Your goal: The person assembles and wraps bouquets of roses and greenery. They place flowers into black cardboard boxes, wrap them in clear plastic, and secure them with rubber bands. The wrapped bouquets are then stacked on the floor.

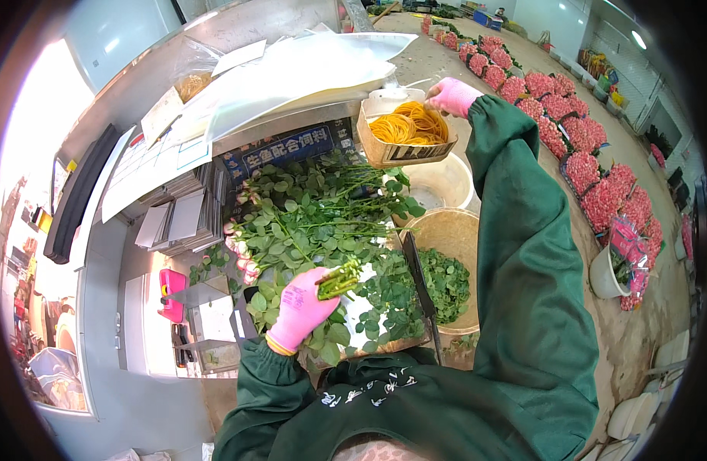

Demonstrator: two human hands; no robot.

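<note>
In a pink glove, my left hand (307,308) is closed around a bundle of cut green stems (340,279), low over the worktable. Leafy rose stems (301,225) lie across the table beyond it, with pink and white rose heads (244,256) at their left ends. My right hand (452,97), also gloved in pink, is at the right rim of a box (408,154) filled with yellow rubber bands (408,124). Its fingertips are bent at the bands; whether they pinch one cannot be told.
A tan bucket (445,230) holding leaves and a pale bucket (445,178) stand right of the table. White sheets (307,69) cover the shelf above. Stacked cards (186,213) and a pink tape dispenser (172,295) are at left. Rows of pink flower bunches (584,167) line the floor.
</note>
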